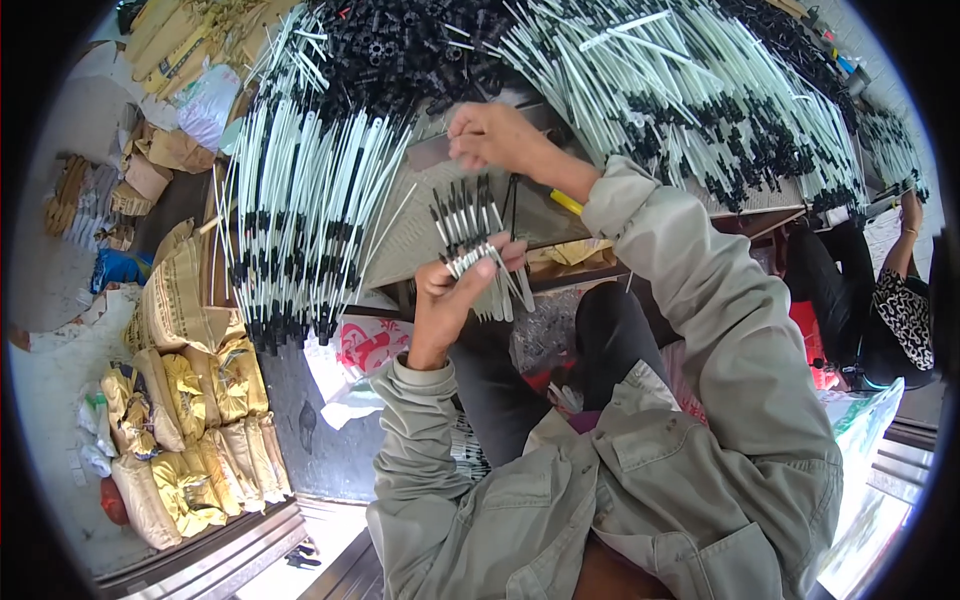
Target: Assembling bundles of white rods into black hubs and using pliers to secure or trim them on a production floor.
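Many long thin white sticks with black plastic ends [300,190] lie at left, perhaps already finished. The left hand [452,295] grasps a fanned bundle of slim black-and-white pieces [462,225], seemingly incomplete. The right hand [490,138] curls loosely above; whether it holds something, I cannot tell. At right, a large heap of white black-ended sticks [665,95] possibly remains.

Gap over the grey tabletop [408,236] between left rod heap [300,180] and right rod heap [690,95], black parts [395,50] beyond
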Motion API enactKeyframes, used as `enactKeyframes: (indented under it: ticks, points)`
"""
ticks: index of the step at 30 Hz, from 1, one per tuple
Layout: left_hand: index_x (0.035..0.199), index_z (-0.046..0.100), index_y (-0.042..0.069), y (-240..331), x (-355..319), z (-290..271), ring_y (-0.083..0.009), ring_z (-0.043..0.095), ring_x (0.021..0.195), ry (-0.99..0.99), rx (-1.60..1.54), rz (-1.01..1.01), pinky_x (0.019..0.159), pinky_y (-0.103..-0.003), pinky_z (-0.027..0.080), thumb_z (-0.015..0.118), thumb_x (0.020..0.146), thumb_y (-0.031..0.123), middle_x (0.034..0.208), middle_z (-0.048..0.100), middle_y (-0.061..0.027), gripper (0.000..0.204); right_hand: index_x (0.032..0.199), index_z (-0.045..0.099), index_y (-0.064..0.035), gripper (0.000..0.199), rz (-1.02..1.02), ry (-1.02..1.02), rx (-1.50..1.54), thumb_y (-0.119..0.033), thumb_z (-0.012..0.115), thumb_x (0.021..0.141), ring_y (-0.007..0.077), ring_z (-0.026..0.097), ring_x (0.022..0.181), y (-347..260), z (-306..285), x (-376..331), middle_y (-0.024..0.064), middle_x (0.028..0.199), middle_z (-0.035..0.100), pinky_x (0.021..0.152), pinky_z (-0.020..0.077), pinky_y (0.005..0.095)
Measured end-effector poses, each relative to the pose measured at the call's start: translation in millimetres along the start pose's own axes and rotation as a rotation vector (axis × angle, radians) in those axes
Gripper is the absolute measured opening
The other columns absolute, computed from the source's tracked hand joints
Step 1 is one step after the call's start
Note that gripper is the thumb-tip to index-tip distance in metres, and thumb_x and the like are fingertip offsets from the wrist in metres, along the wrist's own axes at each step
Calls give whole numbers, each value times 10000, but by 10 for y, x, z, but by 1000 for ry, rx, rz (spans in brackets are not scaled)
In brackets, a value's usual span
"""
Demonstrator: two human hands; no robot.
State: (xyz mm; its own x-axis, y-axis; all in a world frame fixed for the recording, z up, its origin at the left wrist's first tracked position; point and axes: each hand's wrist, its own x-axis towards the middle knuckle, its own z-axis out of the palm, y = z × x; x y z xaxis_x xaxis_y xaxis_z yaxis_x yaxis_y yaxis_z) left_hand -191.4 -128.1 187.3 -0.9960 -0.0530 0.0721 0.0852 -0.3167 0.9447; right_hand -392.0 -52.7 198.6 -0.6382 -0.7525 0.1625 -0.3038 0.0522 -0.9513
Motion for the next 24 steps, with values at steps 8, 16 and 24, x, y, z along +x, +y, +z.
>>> enactKeyframes:
  ticks: [8,16,24]
  points:
    - [1049,567,-95,-10,0,-6,-284,603,928,41,-65,27,838,-357,479,550,852,45,991,615,-193,242,866,579,-4,89,-330,82,-117,-77,583,815,99,555,646,-911,-216,-1006,36,754,577,581,435,238]
    - [1054,570,-86,-21,9,83,-244,623,847,96,95,191,772,-354,511,546,827,-19,942,630,-140,238,905,622,-101,290,-628,276,-698,-7,644,632,137,534,563,-766,-32,-1343,18,757,523,449,406,249]
    - [1039,590,-41,-48,-34,57,-166,559,942,162,96,84,864,-314,408,644,766,70,1018,613,-95,299,855,613,-124,252,-639,322,-633,-45,670,623,129,532,561,-650,2,-1305,8,724,486,440,391,251]
